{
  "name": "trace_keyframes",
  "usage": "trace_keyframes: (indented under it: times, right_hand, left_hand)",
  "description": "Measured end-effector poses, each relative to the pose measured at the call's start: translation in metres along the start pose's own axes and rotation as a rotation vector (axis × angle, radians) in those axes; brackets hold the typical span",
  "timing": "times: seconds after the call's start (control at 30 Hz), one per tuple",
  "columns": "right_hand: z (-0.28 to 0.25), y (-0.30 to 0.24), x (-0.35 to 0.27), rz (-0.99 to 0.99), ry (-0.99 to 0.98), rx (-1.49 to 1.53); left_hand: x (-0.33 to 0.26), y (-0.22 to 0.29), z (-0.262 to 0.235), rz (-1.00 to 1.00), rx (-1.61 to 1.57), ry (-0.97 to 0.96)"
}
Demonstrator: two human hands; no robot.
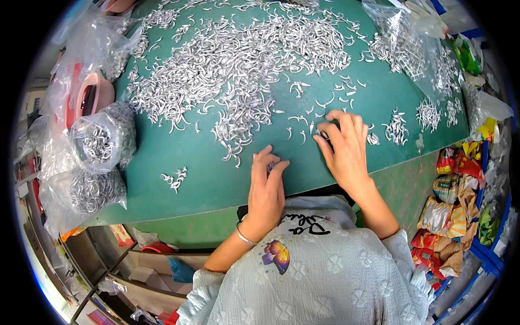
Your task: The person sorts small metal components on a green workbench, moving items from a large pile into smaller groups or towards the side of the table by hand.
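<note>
Many small curved silvery metal pieces point(254, 54) lie in a broad heap over the green table point(211, 187). My left hand point(266, 184) rests near the table's front edge, its fingers curled; a bit of silvery metal pieces point(270, 168) shows between thumb and forefinger. To the right, my right hand point(348, 149) reaches over the table with bent fingers. Something small and dark shows between its thumb and fingertips, too hidden to name. Loose metal pieces point(303, 119) are scattered just left of its fingertips.
Small piles of metal pieces point(396, 129) lie right of my right hand, another small cluster point(174, 179) at left. Filled clear plastic bags point(97, 189) and a pink basket point(103, 96) stand along the left edge. A bag of metal parts point(403, 46) lies far right; shelving point(490, 254) stands beyond.
</note>
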State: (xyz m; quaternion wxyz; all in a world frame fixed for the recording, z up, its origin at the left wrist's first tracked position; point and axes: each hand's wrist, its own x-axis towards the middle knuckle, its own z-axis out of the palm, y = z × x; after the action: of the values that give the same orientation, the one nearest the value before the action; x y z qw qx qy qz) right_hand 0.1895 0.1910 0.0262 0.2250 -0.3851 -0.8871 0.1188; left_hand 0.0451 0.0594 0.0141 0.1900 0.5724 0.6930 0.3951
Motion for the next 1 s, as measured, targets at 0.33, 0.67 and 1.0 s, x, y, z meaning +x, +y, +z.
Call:
trace_keyframes:
  times: [0.33, 0.67, 1.0]
  right_hand:
    - [-0.004, -0.014, -0.018, -0.107, -0.007, 0.225]
    - [0.006, -0.026, -0.027, -0.055, -0.102, 0.198]
    - [-0.003, -0.024, -0.008, -0.038, -0.046, 0.199]
  left_hand:
    - [-0.002, 0.000, 0.000, -0.012, -0.042, 0.022]
    - [-0.005, -0.004, 0.000, 0.004, -0.040, 0.014]
    - [-0.007, -0.001, -0.003, 0.044, -0.045, -0.036]
